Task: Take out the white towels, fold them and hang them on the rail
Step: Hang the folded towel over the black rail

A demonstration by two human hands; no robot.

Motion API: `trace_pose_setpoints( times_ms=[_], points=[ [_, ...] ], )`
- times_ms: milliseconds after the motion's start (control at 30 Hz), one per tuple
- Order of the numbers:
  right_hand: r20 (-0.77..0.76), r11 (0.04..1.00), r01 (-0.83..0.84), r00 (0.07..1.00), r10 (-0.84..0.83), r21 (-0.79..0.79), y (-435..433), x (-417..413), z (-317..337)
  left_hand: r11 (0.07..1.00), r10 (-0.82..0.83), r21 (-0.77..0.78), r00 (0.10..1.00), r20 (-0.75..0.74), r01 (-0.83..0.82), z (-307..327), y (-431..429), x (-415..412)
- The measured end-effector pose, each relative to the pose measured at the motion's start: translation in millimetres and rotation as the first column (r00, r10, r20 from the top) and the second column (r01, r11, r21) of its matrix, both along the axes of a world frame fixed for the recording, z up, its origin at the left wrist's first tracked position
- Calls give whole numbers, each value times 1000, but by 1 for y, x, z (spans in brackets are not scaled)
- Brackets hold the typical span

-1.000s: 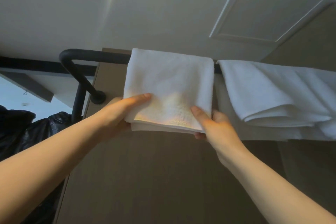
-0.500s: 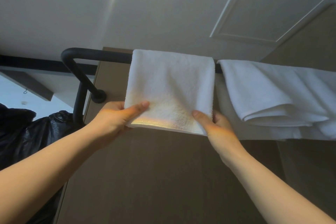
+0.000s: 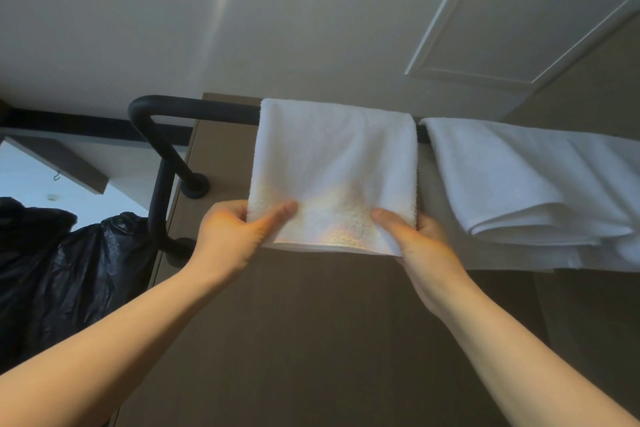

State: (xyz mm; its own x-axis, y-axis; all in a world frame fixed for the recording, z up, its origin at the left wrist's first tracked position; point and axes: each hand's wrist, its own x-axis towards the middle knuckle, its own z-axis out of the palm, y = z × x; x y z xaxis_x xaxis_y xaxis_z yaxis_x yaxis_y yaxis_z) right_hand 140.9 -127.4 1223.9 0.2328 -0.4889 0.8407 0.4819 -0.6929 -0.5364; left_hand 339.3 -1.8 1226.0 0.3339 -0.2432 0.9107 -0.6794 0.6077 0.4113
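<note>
Plainly the hanging step is in hand: the folded white towel (image 3: 332,163) is draped over the black rail (image 3: 194,111), and the left hand (image 3: 232,236) and right hand (image 3: 419,246) each pinch a lower corner, fingers (image 3: 277,215) curled onto the cloth. Next, I judge, comes a gentle downward tug to level the hem, then letting go without dragging it toward the second towel (image 3: 512,184) just beside it. Behind hangs a brown wall panel (image 3: 311,340), with a pale ceiling (image 3: 138,10) above and a black bag (image 3: 69,270) at left.

A dim brown panel (image 3: 311,340) stands below a pale, light-streaked wall (image 3: 121,17), a white panelled door (image 3: 526,10) upper right.
</note>
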Motion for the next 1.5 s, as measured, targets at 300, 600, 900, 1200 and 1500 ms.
trace_pose_setpoints(
  times_ms=[300, 600, 900, 1200, 1500],
  points=[
    [218, 999, -35, 976, 26, 35, -2, 3, -8, 998, -53, -18, 998, -38, 52, -6, -1, 0],
    [82, 990, 134, 987, -137, 41, -7, 7, -7, 901, -319, 284, 944, -81, 328, 37, 18, -2],
    [103, 694, 707, 707, -700, -133, 21, -4, -15, 968, -223, 75, 960, -166, 238, 43, 7, -20],
    [347, 115, 798, 381, -857, -592, 62, 3, 59, 966, -245, 40, 956, -159, 255, 41, 9, -21],
    [213, 75, 779, 260, -942, -623, 63, 36, 146, 956, -287, 9, 945, -158, 292, 39, 6, -21]
  ],
)
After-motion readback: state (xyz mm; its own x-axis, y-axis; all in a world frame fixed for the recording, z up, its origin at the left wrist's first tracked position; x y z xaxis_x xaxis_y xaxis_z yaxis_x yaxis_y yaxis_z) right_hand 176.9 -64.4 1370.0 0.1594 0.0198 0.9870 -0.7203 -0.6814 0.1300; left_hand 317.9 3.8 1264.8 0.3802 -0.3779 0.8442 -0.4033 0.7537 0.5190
